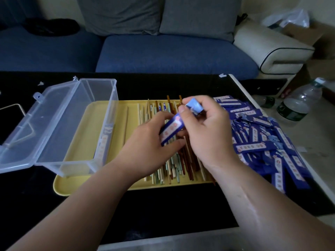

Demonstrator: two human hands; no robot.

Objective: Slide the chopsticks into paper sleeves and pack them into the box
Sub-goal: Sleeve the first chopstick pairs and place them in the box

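Note:
A blue paper sleeve (173, 126) with a white printed strip is held between both hands above the yellow tray (81, 147). My right hand (208, 131) pinches the sleeve's upper end between thumb and fingers. My left hand (152, 142) holds its lower end, fingers curled around it. Under the hands lies a heap of chopsticks (174, 165), brown, pale green and cream. A clear plastic box (79, 124) with its lid open to the left stands on the tray's left part; one sleeved pair seems to lie inside along its right wall.
A large pile of blue paper sleeves (261, 142) lies right of the tray, reaching the black table's (163, 211) right edge. Water bottles (299, 104) stand on the floor at the right. A blue sofa (163, 53) runs behind the table. A phone-like object (10, 120) lies far left.

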